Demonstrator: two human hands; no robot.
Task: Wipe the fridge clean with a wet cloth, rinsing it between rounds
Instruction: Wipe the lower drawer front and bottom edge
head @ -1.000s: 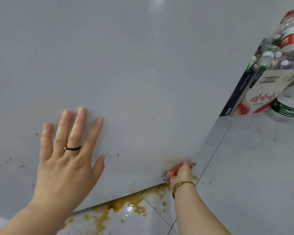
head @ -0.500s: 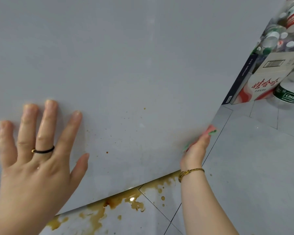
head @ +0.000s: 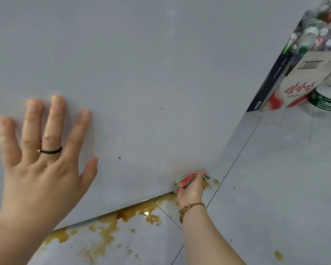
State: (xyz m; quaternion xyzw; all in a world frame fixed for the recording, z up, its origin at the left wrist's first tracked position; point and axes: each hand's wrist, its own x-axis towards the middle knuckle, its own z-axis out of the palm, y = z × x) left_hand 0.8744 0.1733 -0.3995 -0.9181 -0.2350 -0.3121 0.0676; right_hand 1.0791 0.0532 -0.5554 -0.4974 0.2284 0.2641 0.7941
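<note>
Brown spill (head: 111, 228) on the floor (head: 275, 188) at 6 o'clock. Left hand (head: 44, 159) lies flat, fingers spread, on the fridge (head: 141, 64). Right hand (head: 191, 188), grip clamped on the cloth (head: 187, 178), presses its lower corner. At 2 o'clock, a carton (head: 298, 88) beside bottles (head: 310, 33)

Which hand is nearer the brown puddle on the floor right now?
Right. The right hand with the cloth is just above the puddle; the left hand lies flat higher up.
</note>
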